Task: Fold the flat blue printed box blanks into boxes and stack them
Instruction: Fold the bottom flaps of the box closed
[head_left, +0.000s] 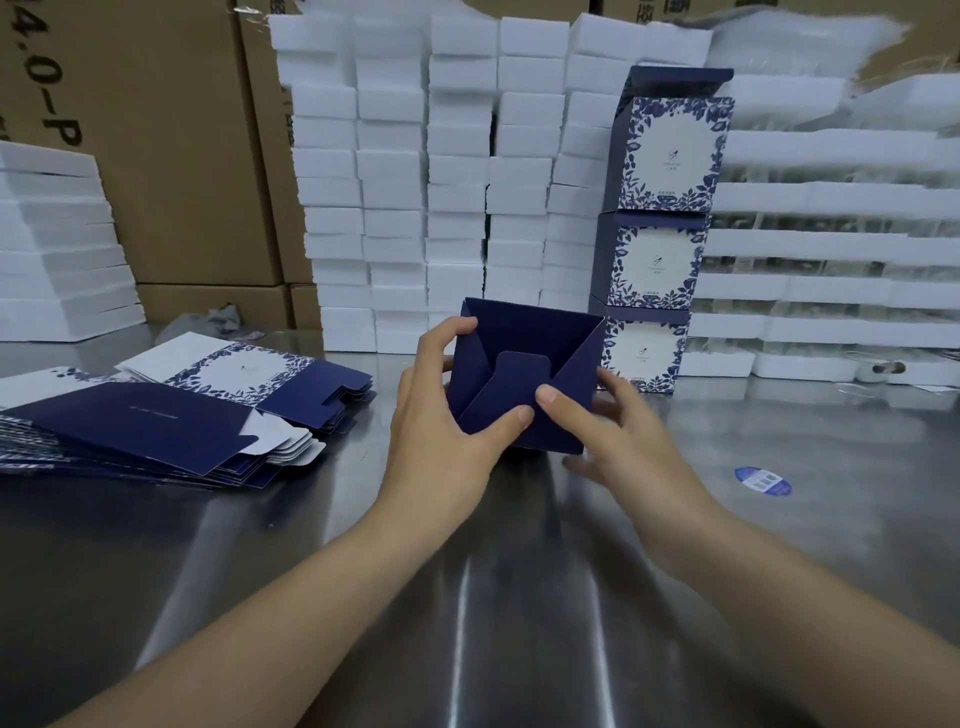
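Head view, frame centre: box (524, 358) on steel table (519, 597), base flaps facing camera. Left hand (441, 415) curls round its left wall and right hand (623, 431) cups the right; both thumbs press the flaps. Risk: uneven thumb pressure could buckle the centre tab rather than lock it.

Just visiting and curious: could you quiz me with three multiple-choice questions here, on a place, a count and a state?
1. Where is the pile of flat blanks? A) on the table, left of the held box B) on the floor C) inside a carton
2. How many boxes are in the stack of folded boxes? A) one B) three C) six
3. The held box is: A) untouched B) gripped by both hands C) crushed flat
Answers: 1 A, beside the left hand. 2 B, three stand one on another. 3 B, the left hand and right hand both grip it.
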